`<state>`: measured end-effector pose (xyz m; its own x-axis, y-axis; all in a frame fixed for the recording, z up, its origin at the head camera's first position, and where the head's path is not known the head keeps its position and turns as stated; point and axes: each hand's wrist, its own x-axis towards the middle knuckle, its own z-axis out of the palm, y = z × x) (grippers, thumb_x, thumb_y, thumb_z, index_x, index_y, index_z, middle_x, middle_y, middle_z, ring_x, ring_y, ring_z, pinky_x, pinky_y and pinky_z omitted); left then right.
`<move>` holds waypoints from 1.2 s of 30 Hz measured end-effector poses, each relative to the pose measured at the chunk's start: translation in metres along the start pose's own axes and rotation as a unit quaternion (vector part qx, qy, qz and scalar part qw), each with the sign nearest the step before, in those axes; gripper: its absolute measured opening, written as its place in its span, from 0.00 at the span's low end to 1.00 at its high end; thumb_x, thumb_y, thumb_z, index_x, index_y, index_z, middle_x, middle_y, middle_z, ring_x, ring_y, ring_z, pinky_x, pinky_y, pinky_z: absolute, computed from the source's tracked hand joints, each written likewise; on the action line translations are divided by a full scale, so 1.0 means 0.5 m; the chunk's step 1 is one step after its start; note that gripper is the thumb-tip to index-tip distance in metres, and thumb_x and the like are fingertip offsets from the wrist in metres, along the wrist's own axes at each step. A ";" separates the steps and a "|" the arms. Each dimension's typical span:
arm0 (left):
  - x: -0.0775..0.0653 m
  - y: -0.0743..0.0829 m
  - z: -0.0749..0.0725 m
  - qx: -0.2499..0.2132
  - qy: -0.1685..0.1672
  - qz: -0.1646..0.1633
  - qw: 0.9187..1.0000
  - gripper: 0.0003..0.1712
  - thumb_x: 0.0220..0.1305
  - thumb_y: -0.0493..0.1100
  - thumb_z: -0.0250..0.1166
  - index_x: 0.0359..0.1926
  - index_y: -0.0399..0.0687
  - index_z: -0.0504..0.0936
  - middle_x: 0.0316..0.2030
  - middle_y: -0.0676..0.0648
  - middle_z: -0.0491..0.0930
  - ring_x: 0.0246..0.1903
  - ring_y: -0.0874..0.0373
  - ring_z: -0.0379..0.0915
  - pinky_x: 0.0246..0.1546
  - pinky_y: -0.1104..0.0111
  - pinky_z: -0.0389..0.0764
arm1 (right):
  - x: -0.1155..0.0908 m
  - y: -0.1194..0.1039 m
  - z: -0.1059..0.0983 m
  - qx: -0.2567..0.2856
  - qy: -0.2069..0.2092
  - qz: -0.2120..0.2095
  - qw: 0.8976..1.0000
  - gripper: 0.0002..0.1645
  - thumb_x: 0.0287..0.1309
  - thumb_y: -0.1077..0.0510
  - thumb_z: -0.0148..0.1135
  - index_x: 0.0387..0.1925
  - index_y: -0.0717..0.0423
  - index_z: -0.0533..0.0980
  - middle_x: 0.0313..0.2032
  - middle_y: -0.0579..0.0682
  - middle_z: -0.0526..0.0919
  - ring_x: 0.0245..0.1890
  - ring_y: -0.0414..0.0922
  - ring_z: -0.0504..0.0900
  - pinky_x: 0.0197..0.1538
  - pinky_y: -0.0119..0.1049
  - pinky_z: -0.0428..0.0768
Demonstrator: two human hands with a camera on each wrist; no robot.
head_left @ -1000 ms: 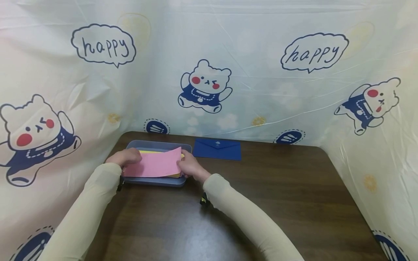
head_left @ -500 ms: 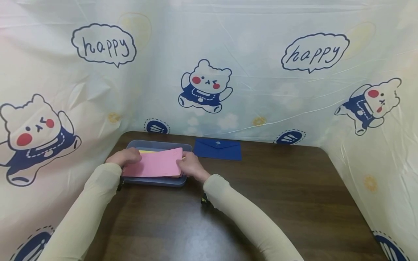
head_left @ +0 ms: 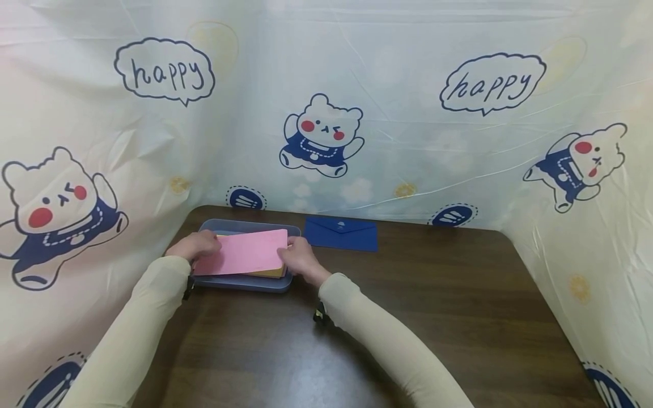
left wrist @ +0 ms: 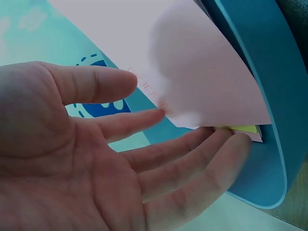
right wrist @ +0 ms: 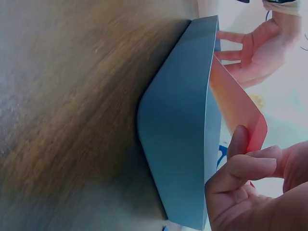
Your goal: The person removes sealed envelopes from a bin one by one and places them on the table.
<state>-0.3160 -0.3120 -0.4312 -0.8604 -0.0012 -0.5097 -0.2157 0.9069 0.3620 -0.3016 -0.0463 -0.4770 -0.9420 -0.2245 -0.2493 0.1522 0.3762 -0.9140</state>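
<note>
A pink envelope (head_left: 245,252) lies slanted over a blue-grey tray (head_left: 240,282), its right end raised. My right hand (head_left: 304,262) pinches that raised end; the right wrist view shows the fingers (right wrist: 238,139) against its corner. At the other end is my left hand (head_left: 196,245). Its fingers stretch out in the left wrist view, with the fingertips (left wrist: 240,142) at the envelope's end and the thumb apart from it. Faint red printed boxes mark the pink face. Under it, an orange-yellow edge (head_left: 267,273) of another paper piece shows; the rest of the stack is hidden.
Right of the tray, a dark blue envelope (head_left: 340,233) lies flat near the back of the brown wooden table (head_left: 408,294). A printed cloth (head_left: 398,113) with cartoon bears hangs along the back and both sides.
The pink envelope's right end has shifted slightly up and right with my right hand, uncovering more of the orange-yellow edge beneath. My left hand has stayed nearly in place.
</note>
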 end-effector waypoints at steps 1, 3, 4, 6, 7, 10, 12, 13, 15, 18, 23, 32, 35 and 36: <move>-0.001 0.001 0.000 -0.007 0.000 -0.004 1.000 0.31 0.72 0.41 0.47 0.67 0.20 0.63 0.52 0.24 0.69 0.40 0.38 0.74 0.35 0.56 0.80 | -0.001 0.000 0.001 0.005 0.000 0.001 1.000 0.15 0.76 0.59 0.59 0.57 0.61 0.80 0.25 0.53 0.79 0.12 0.43 0.67 0.19 0.35 0.68; -0.003 0.000 0.000 -0.011 -0.001 -0.007 1.000 0.35 0.72 0.42 0.47 0.71 0.19 0.58 0.57 0.21 0.66 0.43 0.36 0.73 0.37 0.56 0.79 | -0.004 -0.001 0.001 0.014 -0.001 0.002 1.000 0.16 0.76 0.59 0.59 0.58 0.61 0.79 0.25 0.53 0.79 0.12 0.43 0.66 0.19 0.36 0.67; -0.003 0.000 0.000 -0.012 0.000 -0.005 1.000 0.37 0.73 0.42 0.46 0.73 0.19 0.55 0.59 0.20 0.64 0.42 0.35 0.73 0.36 0.56 0.79 | -0.006 -0.001 0.001 0.016 0.000 0.003 1.000 0.16 0.76 0.59 0.58 0.59 0.61 0.79 0.24 0.52 0.79 0.12 0.43 0.66 0.20 0.37 0.67; -0.002 -0.003 0.000 -0.017 0.004 0.000 1.000 0.39 0.73 0.43 0.45 0.75 0.19 0.52 0.62 0.20 0.61 0.46 0.35 0.71 0.34 0.57 0.78 | -0.008 0.001 0.001 0.022 0.001 0.004 1.000 0.17 0.76 0.59 0.58 0.60 0.61 0.79 0.23 0.52 0.77 0.12 0.43 0.66 0.20 0.37 0.67; -0.001 -0.004 0.000 -0.021 0.007 0.003 1.000 0.39 0.73 0.43 0.45 0.76 0.19 0.50 0.62 0.20 0.61 0.43 0.34 0.72 0.30 0.59 0.78 | -0.008 0.002 0.000 0.024 0.002 0.005 1.000 0.17 0.76 0.59 0.58 0.60 0.61 0.79 0.23 0.51 0.77 0.12 0.43 0.66 0.20 0.37 0.67; -0.001 -0.007 0.001 -0.032 0.016 0.011 0.999 0.40 0.72 0.43 0.43 0.77 0.21 0.48 0.63 0.21 0.60 0.43 0.33 0.73 0.25 0.60 0.76 | -0.009 0.006 -0.005 0.027 0.004 0.006 1.000 0.17 0.77 0.59 0.58 0.60 0.61 0.79 0.21 0.51 0.74 0.12 0.43 0.65 0.20 0.36 0.67; -0.003 -0.009 0.001 -0.027 0.023 0.021 0.999 0.41 0.72 0.43 0.43 0.77 0.20 0.48 0.67 0.19 0.58 0.51 0.30 0.71 0.36 0.54 0.81 | -0.009 0.010 -0.008 0.030 0.005 0.007 1.000 0.16 0.77 0.59 0.58 0.60 0.60 0.79 0.20 0.51 0.73 0.12 0.43 0.65 0.19 0.35 0.66; -0.005 -0.008 0.001 -0.027 0.025 0.023 0.999 0.41 0.72 0.44 0.43 0.77 0.20 0.48 0.70 0.18 0.57 0.54 0.28 0.70 0.43 0.50 0.82 | -0.010 0.011 -0.010 0.030 0.006 0.007 1.000 0.16 0.77 0.59 0.58 0.60 0.60 0.79 0.20 0.50 0.73 0.12 0.43 0.65 0.19 0.35 0.66; -0.012 -0.005 0.001 -0.026 0.027 0.024 0.999 0.41 0.73 0.45 0.44 0.77 0.19 0.48 0.73 0.18 0.52 0.61 0.27 0.64 0.53 0.44 0.78 | -0.009 0.015 -0.013 0.026 0.006 0.007 1.000 0.16 0.77 0.58 0.58 0.60 0.60 0.78 0.20 0.50 0.72 0.12 0.43 0.65 0.19 0.33 0.66; -0.018 0.003 0.001 -0.029 0.035 0.017 0.999 0.41 0.74 0.46 0.45 0.76 0.20 0.50 0.73 0.17 0.52 0.62 0.27 0.64 0.53 0.41 0.78 | -0.009 0.019 -0.018 0.020 0.010 0.007 1.000 0.16 0.77 0.58 0.59 0.59 0.61 0.78 0.20 0.50 0.72 0.13 0.43 0.65 0.20 0.33 0.67; -0.021 0.018 0.006 -0.031 0.046 -0.007 0.998 0.38 0.76 0.47 0.47 0.76 0.23 0.54 0.71 0.18 0.57 0.59 0.27 0.67 0.45 0.45 0.82 | -0.004 0.022 -0.028 0.019 0.019 0.008 1.000 0.15 0.77 0.58 0.59 0.57 0.61 0.79 0.22 0.50 0.73 0.14 0.44 0.66 0.20 0.33 0.67; -0.030 0.045 0.026 0.018 0.092 0.053 0.994 0.19 0.73 0.46 0.53 0.46 0.31 0.76 0.37 0.36 0.76 0.36 0.43 0.74 0.33 0.54 0.76 | -0.013 0.028 -0.036 0.018 0.024 0.010 1.000 0.12 0.76 0.58 0.60 0.53 0.61 0.81 0.21 0.51 0.72 0.14 0.44 0.65 0.21 0.35 0.67; -0.038 0.058 0.036 0.011 0.126 0.074 0.989 0.17 0.76 0.46 0.54 0.32 0.38 0.75 0.26 0.43 0.71 0.28 0.49 0.68 0.29 0.58 0.69 | -0.013 0.031 -0.038 0.020 0.027 0.011 0.999 0.12 0.76 0.58 0.60 0.53 0.60 0.80 0.22 0.51 0.73 0.14 0.44 0.66 0.20 0.34 0.67; -0.043 0.062 0.039 0.005 0.139 0.082 0.987 0.19 0.76 0.46 0.55 0.28 0.40 0.73 0.23 0.45 0.68 0.25 0.51 0.66 0.28 0.59 0.68 | -0.012 0.031 -0.039 0.022 0.029 0.012 0.999 0.12 0.76 0.58 0.60 0.53 0.60 0.80 0.22 0.51 0.73 0.15 0.44 0.66 0.20 0.34 0.67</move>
<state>-0.2955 -0.2755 -0.4241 -0.9771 0.0311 -0.2104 -0.0599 0.9090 0.4125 -0.2992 -0.0218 -0.4835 -0.9535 -0.1623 -0.2540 0.1876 0.3403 -0.9214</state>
